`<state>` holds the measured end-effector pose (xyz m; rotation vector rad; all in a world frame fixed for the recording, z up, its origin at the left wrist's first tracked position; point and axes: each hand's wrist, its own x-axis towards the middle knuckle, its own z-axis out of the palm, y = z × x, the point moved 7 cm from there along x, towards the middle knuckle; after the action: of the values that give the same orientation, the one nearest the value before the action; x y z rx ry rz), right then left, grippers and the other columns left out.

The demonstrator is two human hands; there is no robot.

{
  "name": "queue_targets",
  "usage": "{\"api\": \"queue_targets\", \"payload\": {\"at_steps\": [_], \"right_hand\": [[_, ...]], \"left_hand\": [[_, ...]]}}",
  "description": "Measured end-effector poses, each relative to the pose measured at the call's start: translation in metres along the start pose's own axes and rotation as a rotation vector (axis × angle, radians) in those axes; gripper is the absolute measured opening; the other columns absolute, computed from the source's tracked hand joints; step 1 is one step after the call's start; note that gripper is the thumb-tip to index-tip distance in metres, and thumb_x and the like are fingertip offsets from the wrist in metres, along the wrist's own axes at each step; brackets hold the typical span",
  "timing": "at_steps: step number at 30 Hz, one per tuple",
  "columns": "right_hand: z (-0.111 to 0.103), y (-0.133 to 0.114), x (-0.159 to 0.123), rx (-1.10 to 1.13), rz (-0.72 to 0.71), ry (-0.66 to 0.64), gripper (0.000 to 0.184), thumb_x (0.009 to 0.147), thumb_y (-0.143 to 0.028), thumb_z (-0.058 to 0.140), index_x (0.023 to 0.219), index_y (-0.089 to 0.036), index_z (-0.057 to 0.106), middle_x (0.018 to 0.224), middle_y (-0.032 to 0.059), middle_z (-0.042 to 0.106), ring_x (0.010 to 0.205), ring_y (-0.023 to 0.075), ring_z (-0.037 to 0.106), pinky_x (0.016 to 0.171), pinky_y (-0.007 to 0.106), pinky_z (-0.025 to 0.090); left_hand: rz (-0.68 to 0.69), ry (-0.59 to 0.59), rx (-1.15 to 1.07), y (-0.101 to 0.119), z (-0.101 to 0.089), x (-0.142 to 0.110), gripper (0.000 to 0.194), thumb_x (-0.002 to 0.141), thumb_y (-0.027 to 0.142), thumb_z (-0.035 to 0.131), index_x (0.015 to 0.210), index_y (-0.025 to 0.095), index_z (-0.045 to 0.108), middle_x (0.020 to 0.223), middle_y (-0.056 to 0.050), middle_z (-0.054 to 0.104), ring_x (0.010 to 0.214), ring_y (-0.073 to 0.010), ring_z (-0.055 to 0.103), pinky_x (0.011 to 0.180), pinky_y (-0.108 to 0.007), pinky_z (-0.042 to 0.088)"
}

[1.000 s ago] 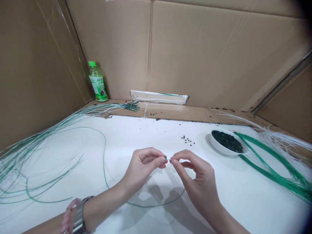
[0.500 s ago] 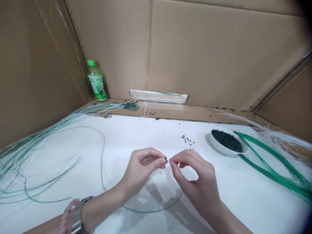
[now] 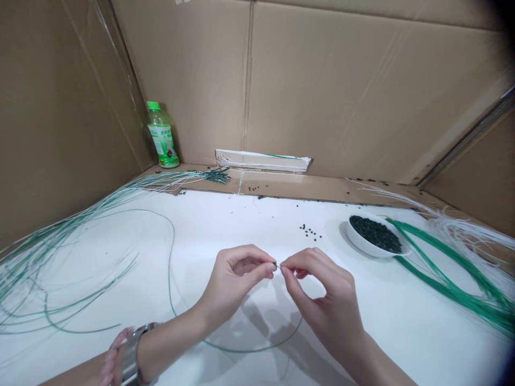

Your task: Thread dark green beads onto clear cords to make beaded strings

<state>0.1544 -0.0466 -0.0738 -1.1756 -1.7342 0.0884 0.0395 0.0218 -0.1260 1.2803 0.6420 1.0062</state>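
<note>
Close together over the white table, my two hands meet fingertip to fingertip. My left hand (image 3: pixel 237 279) is closed in a pinch on a small dark green bead (image 3: pixel 275 264), partly covered by thumb and forefinger. My right hand (image 3: pixel 332 297) is closed too, its thumb and forefinger pinching the thin end of a green cord right beside the bead. Whether the cord passes through the bead is too small to tell. A long loop of green cord (image 3: pixel 245 351) curves beneath both hands and up the left side.
A white bowl (image 3: pixel 364 247) of dark green beads stands at right, beside green cord coils (image 3: pixel 450 292) and white strands (image 3: pixel 462 228). Several loose beads (image 3: pixel 309 232) lie nearby. Beaded cords (image 3: pixel 100 201) spread along the left. A green bottle (image 3: pixel 163 139) stands against the cardboard wall (image 3: pixel 341 80).
My right fingertips have edged slightly closer to the left ones. The cord loop below hangs a little lower than a second ago. Both pinches stay closed.
</note>
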Motion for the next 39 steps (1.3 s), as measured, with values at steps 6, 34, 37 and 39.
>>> {"api": "queue_targets", "payload": {"at_steps": [6, 34, 37, 39], "right_hand": [[0.0008, -0.0003, 0.0023, 0.010, 0.002, -0.003, 0.013, 0.080, -0.005, 0.056, 0.075, -0.017, 0.058, 0.067, -0.0001, 0.060, 0.061, 0.0103, 0.048, 0.055, 0.024, 0.042], [0.0031, -0.0026, -0.0007, -0.007, -0.035, -0.045, 0.014, 0.080, -0.004, 0.055, 0.079, -0.017, 0.057, 0.070, 0.0016, 0.059, 0.064, 0.0118, 0.050, 0.057, 0.025, 0.042], [0.0018, -0.0041, -0.0014, -0.016, -0.060, -0.035, 0.015, 0.079, -0.003, 0.056, 0.079, -0.017, 0.058, 0.070, 0.0017, 0.060, 0.064, 0.0119, 0.052, 0.057, 0.025, 0.043], [0.0004, -0.0044, -0.0011, -0.011, -0.069, -0.021, 0.015, 0.079, -0.003, 0.057, 0.080, -0.017, 0.060, 0.070, 0.0018, 0.061, 0.064, 0.0122, 0.054, 0.057, 0.025, 0.045]], "left_hand": [[-0.029, 0.005, -0.020, -0.0014, 0.0006, 0.0002, 0.004, 0.072, 0.014, 0.069, 0.068, 0.016, 0.070, 0.062, 0.001, 0.064, 0.059, -0.0059, 0.059, 0.060, -0.013, 0.049], [0.046, -0.012, 0.065, 0.0032, 0.0007, 0.0007, 0.002, 0.071, 0.014, 0.068, 0.069, 0.014, 0.070, 0.069, -0.003, 0.066, 0.065, -0.0109, 0.061, 0.064, -0.019, 0.051], [0.074, -0.011, 0.118, 0.0060, 0.0010, -0.0003, 0.002, 0.071, 0.014, 0.068, 0.069, 0.014, 0.070, 0.069, -0.004, 0.067, 0.066, -0.0113, 0.061, 0.064, -0.020, 0.051], [0.084, -0.012, 0.144, 0.0064, 0.0009, -0.0005, 0.003, 0.072, 0.015, 0.068, 0.070, 0.014, 0.070, 0.070, -0.004, 0.067, 0.066, -0.0115, 0.061, 0.064, -0.020, 0.052]]}}
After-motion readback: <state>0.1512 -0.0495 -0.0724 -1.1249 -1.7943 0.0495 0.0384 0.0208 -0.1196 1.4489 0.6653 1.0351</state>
